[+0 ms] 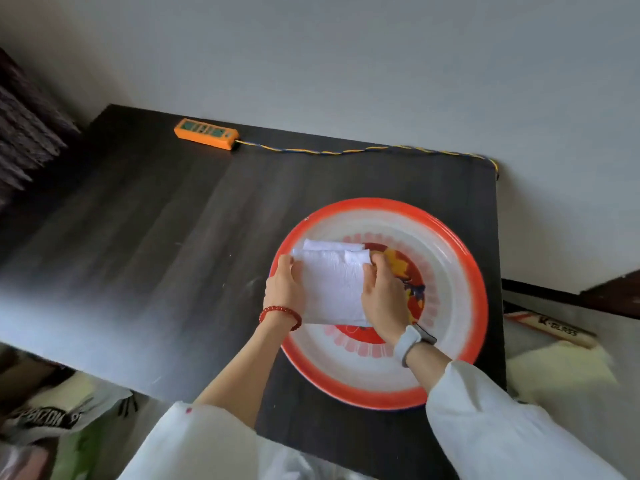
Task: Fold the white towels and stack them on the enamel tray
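A round enamel tray (pixel 457 268) with a red rim and a painted centre lies on the dark table, right of the middle. A folded white towel (pixel 332 285) sits over the tray's left half, on top of another folded white towel (pixel 322 244) whose far edge peeks out behind it. My left hand (pixel 284 289), with a red bead bracelet at the wrist, grips the top towel's left edge. My right hand (pixel 384 296), with a grey watch at the wrist, grips its right edge, fingers curled at the far corner.
The dark wooden table (pixel 156 254) stretches to the left of the tray. An orange power strip (pixel 206 133) with a yellow and blue cord (pixel 346 151) lies along the far edge by the wall. Bags and clutter sit on the floor at both sides.
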Available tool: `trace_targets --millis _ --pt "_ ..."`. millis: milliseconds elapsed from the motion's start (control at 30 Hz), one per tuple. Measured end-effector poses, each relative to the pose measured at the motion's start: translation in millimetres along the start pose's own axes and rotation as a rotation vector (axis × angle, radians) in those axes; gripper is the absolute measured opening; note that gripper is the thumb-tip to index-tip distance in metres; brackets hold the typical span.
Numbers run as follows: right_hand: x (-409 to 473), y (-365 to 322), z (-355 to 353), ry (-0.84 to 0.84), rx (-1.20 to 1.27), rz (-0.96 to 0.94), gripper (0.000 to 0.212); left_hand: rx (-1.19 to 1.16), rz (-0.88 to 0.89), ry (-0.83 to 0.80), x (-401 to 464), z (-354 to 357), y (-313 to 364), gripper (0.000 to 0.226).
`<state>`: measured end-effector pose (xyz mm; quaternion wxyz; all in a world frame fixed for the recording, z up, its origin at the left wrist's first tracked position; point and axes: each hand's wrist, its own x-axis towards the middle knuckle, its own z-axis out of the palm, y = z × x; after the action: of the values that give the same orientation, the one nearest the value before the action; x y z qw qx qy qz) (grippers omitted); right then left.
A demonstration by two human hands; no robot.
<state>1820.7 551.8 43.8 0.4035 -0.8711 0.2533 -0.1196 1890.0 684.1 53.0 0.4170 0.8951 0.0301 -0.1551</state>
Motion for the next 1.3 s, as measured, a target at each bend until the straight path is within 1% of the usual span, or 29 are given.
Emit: trace_targets --millis 133,233,367,533,700,800,867,933,967,1067,1200,1233,1300 --pt "25 -2 16 0.025 -0.116 0.061 0.028 0.095 0.005 -0.051 42 5 -1 0.027" --pt "40 -4 27 0.042 -0.189 0.098 0.028 0.15 -0.008 -0.082 69 7 -1 0.026" --pt "52 -3 42 0.048 -0.276 0.147 0.028 0.216 0.022 -0.124 93 10 -3 0.024" --pt "55 1 52 -0.006 -0.363 0.228 0.031 0.341 0.045 -0.197 98 16 -7 0.027" --pt "56 3 49 -0.023 -0.418 0.267 0.034 0.301 0.079 -0.214 93 19 -12 0.024" --pt "56 3 49 -0.019 -0.406 0.299 0.033 0.247 0.047 -0.224 95 19 -13 0.029" --pt "55 2 49 -0.006 -0.355 0.303 0.03 0.128 0.013 -0.238 96 17 -15 0.03" --pt "50 2 48 -0.001 -0.286 0.286 0.026 0.024 0.044 -0.269 94 12 -17 0.031" --pt "48 3 47 -0.005 -0.254 0.276 0.025 0.013 0.079 -0.288 93 9 -18 0.033" --pt "43 2 46 -0.034 -0.194 0.238 0.031 0.077 0.18 -0.313 91 6 -22 0.042" --pt "41 0 45 -0.035 -0.16 0.196 0.041 0.148 0.215 -0.318 94 14 -23 0.049" --pt "42 1 45 -0.034 -0.155 0.195 0.043 0.197 0.235 -0.328 93 16 -22 0.05" --pt "42 3 46 -0.042 -0.161 0.213 0.046 0.366 0.279 -0.322 89 18 -22 0.054"
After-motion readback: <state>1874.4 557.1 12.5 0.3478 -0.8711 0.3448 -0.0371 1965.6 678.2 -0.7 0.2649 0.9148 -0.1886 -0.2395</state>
